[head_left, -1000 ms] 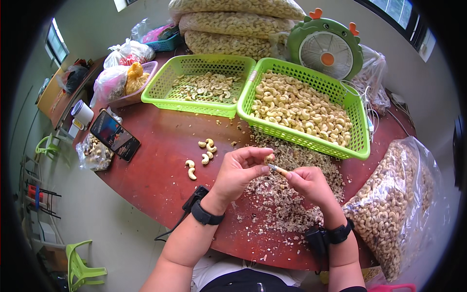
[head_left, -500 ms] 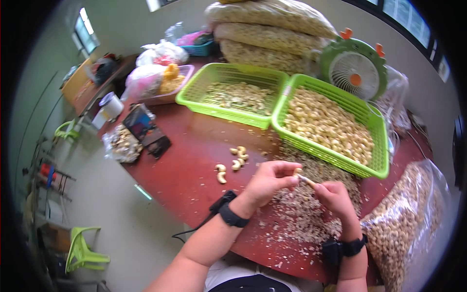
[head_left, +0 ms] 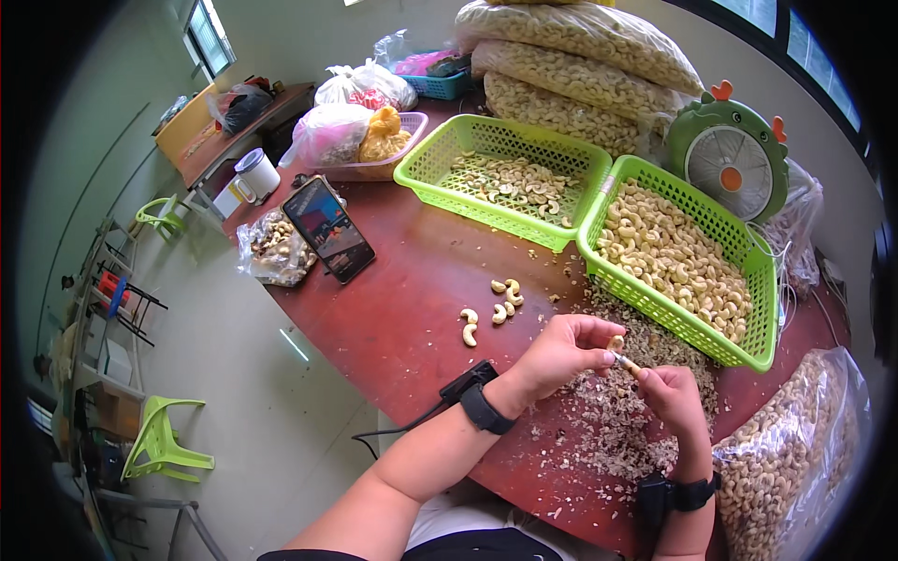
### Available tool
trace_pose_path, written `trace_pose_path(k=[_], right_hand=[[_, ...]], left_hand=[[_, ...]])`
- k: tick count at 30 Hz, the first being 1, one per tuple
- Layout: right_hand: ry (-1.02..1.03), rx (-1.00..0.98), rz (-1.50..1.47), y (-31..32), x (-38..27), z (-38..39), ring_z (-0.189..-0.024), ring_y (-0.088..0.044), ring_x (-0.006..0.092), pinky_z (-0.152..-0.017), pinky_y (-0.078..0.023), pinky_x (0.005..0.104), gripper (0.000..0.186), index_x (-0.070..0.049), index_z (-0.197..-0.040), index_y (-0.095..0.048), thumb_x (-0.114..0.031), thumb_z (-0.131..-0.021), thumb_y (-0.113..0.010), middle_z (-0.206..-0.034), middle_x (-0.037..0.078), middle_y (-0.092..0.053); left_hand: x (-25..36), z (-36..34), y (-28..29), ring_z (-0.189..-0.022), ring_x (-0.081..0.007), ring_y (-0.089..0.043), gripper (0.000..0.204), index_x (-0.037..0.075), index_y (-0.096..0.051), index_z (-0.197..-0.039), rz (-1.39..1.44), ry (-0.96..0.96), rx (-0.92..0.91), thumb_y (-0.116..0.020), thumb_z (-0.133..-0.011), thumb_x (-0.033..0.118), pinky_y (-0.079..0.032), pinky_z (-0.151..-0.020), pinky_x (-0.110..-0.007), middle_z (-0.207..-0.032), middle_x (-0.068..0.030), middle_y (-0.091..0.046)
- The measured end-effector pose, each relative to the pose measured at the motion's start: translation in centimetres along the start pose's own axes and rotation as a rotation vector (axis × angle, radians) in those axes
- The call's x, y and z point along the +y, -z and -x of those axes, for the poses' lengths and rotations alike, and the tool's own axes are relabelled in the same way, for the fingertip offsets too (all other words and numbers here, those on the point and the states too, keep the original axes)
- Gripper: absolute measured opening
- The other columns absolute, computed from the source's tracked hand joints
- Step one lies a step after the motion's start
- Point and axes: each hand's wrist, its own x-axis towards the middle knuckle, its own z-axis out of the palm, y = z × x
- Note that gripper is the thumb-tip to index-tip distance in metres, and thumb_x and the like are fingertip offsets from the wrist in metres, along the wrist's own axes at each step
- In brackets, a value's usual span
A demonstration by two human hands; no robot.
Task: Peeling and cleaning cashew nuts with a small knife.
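Between the thumb and fingertips of my left hand (head_left: 568, 353) is a cashew nut (head_left: 615, 344). My right hand (head_left: 672, 395) grips a small knife (head_left: 629, 363) with a light handle, its short blade tip against the nut. Both hands hover over a heap of peeled skin scraps (head_left: 617, 421). Left of them, several loose cashews (head_left: 510, 294) lie on the red table. Beyond my hands, a green basket (head_left: 675, 337) holds many cashews. A second green basket (head_left: 496, 217) beside it has a thinner layer of pieces.
A clear bag of cashews (head_left: 781, 449) stands at the right edge. Large filled bags (head_left: 580, 65) are stacked behind the baskets, next to a green fan (head_left: 730, 159). A propped phone (head_left: 329, 229), a small bag of nuts (head_left: 278, 248) and a mug (head_left: 256, 175) are at the left.
The whole view has shifted, so the table and baskets appear farther right and tilted. My hands keep the same hold on the cashew and the knife.
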Motion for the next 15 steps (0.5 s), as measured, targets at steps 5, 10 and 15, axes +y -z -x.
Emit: trace_pose_path(k=[5, 10, 15], right_hand=[[-0.028, -0.024, -0.016, 0.0, -0.9, 0.3, -0.037, -0.036, 0.0038, -0.034, -0.025, 0.0205, 0.033, -0.002, -0.057, -0.054, -0.024, -0.082, -0.054, -0.046, -0.003, -0.043], [0.043, -0.023, -0.038, 0.4, -0.8, 0.6, -0.035, -0.030, 0.0025, -0.033, -0.021, 0.0190, 0.037, -0.003, -0.057, -0.051, -0.028, -0.084, -0.051, -0.044, -0.005, -0.039], [0.053, -0.100, -0.075, 0.4, -1.1, 0.7, -0.041, -0.036, 0.0029, -0.037, -0.026, 0.0195, 0.036, -0.003, -0.056, -0.053, -0.027, -0.084, -0.052, -0.047, -0.005, -0.042]], left_hand=[[0.0, 0.2, 0.4, -0.069, -0.0119, -0.058, 0.027, -0.004, -0.055, -0.100, 0.041, 0.055, -0.002, -0.062, -0.075, 0.002, -0.050, -0.059, -0.024, -0.082, -0.0077, -0.060], [0.2, -0.3, 0.2, -0.068, -0.0124, -0.058, 0.025, -0.003, -0.055, -0.097, 0.081, 0.096, -0.032, -0.063, -0.075, 0.004, -0.050, -0.057, -0.025, -0.081, -0.0074, -0.060], [-0.1, -0.4, 0.7, -0.079, -0.0163, -0.058, 0.032, -0.002, -0.052, -0.104, 0.144, 0.021, -0.062, -0.061, -0.073, -0.003, -0.051, -0.065, -0.029, -0.091, -0.0099, -0.059]])
